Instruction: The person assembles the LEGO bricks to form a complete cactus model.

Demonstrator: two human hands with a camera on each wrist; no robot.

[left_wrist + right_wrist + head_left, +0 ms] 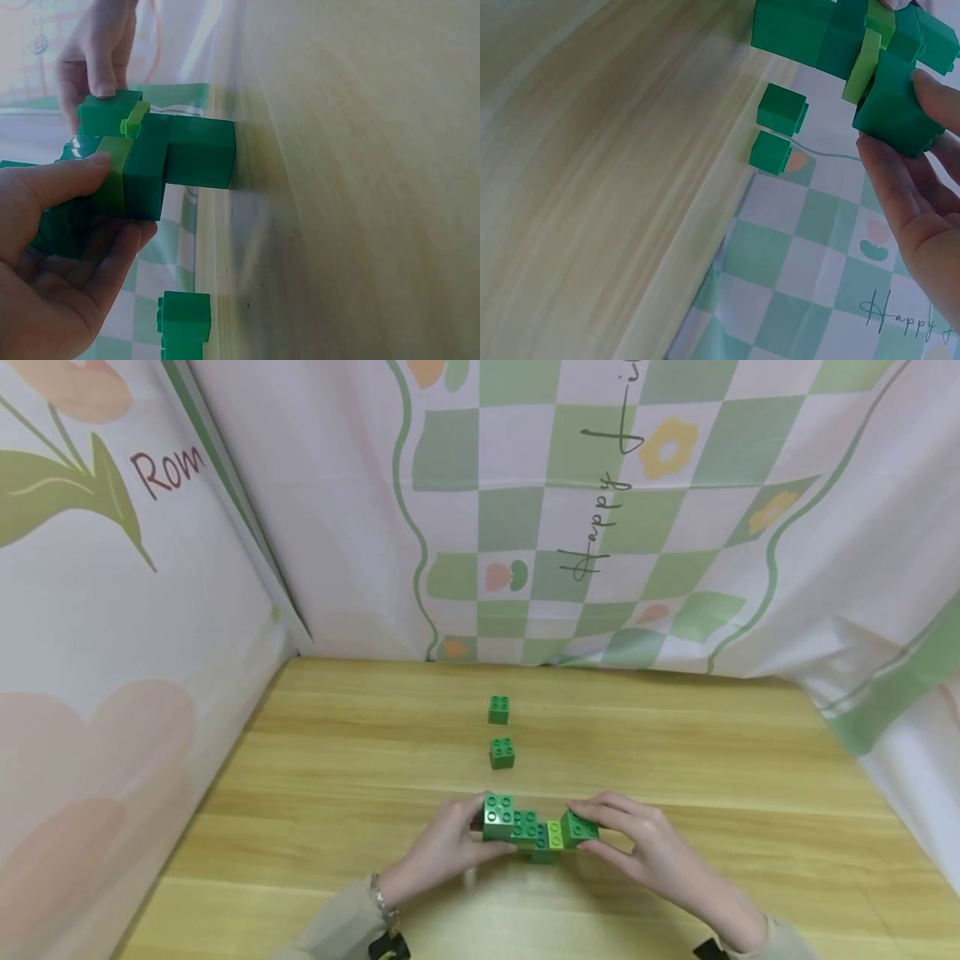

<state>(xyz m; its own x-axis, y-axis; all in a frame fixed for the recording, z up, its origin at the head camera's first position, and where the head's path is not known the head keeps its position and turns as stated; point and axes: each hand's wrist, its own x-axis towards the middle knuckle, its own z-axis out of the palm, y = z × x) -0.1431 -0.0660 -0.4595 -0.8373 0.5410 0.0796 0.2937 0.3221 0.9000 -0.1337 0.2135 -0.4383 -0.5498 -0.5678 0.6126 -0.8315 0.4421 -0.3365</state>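
Near the front of the table, my left hand [448, 843] grips a stepped assembly of toy building bricks [526, 829], thumb in front and fingers behind. It is mostly green, with thin lime pieces, and one green brick [202, 152] projects from its underside. My right hand [643, 839] pinches a green brick [579, 830] between thumb and fingers at the right end. That brick sits tilted against a lime piece [863, 66]; whether it is fully pressed on, I cannot tell. Two loose green bricks, a nearer one [502, 753] and a farther one [498, 710], stand studs up beyond the hands.
The wooden table [337, 760] runs back to a printed curtain [600, 527] with green checks. Another white cloth [112, 635] with flower prints hangs along the left side.
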